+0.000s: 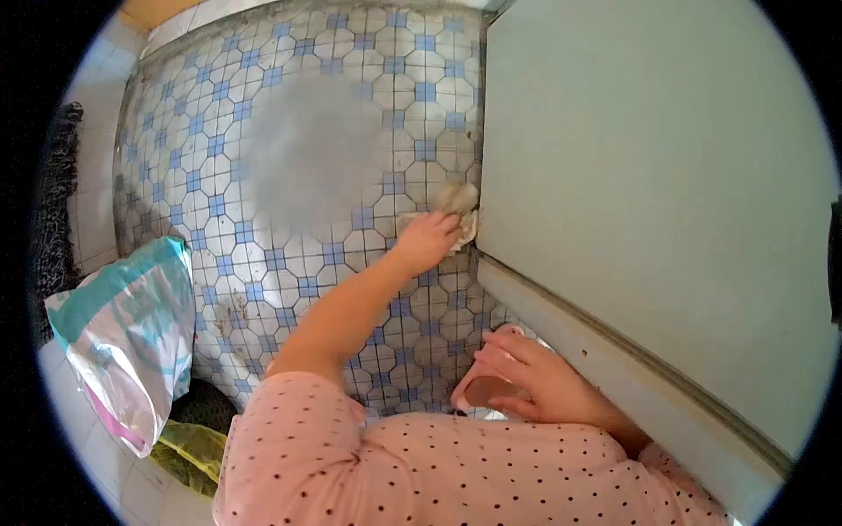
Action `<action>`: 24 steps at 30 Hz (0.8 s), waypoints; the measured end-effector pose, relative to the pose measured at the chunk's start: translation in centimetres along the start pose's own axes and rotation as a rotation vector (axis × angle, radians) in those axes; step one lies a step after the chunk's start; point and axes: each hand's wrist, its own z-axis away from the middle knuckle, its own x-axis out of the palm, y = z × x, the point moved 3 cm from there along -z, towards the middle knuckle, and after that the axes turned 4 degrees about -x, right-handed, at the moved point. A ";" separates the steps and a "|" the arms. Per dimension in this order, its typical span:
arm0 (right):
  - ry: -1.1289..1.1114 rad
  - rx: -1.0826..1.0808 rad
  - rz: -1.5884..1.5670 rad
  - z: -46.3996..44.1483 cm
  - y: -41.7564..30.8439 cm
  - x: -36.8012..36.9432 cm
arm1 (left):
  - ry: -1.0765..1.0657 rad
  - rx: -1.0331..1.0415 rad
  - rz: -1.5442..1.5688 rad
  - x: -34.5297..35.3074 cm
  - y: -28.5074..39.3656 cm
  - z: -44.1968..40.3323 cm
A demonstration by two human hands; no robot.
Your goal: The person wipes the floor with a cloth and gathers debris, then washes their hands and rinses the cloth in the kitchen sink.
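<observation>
The left hand (pixel 430 239) grips a rag (pixel 467 231) on the tiles (pixel 294 272) while the right hand (pixel 542 384), fingers loosely spread, lies over a pink object (pixel 467 383).

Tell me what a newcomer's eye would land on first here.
Probably the teal-and-white plastic bag at the left, and the glare-streaked tile floor patterned with blue squares across the middle. Next, the left hand on a crumpled pale cloth on that floor, beside the large pale panel filling the right. Lower down, the right hand lies over a pink-rimmed object, too covered to identify.
</observation>
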 end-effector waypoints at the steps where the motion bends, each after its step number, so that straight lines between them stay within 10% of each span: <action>1: -0.001 -0.004 0.005 -0.1 0.2 0.1 | -0.067 0.029 -0.029 0.0 0.3 -2.1; 5: -0.056 0.060 -0.024 -0.4 0.6 0.0 | -0.215 0.224 0.027 0.7 -3.1 -7.0; 15: -0.046 0.056 -0.093 -0.6 1.1 0.0 | 0.516 -0.500 -0.016 -10.6 -14.4 -21.2; 24: -0.047 0.022 -0.044 -0.6 1.1 0.2 | 0.007 -0.313 0.142 -2.3 -10.4 -19.7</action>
